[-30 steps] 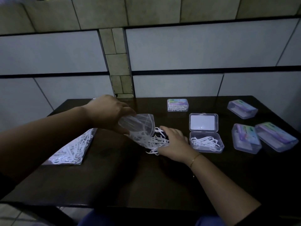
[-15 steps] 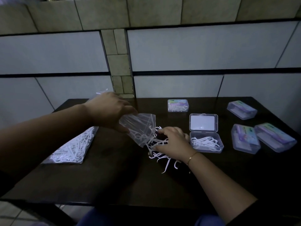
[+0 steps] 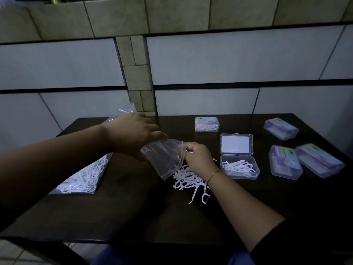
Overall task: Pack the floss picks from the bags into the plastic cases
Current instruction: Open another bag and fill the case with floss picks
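My left hand (image 3: 131, 133) grips a clear plastic bag (image 3: 164, 159) and holds it tilted, mouth down, above the table. The bag looks nearly empty. My right hand (image 3: 198, 159) pinches the bag's open edge with curled fingers. Under both hands lies a loose pile of white floss picks (image 3: 188, 181) on the dark table (image 3: 133, 207). An open clear case (image 3: 239, 169) with some picks in it sits just right of my right hand, its lid flipped up behind it.
A second bag full of floss picks (image 3: 82, 178) lies at the left. A shut case with picks (image 3: 206, 124) stands at the back. Three more shut cases with coloured labels (image 3: 285, 162) sit at the right. A tiled wall stands behind the table.
My left hand lifted the bag higher and the picks spilled out onto the table. My right hand moved from the pile up to the bag's mouth.
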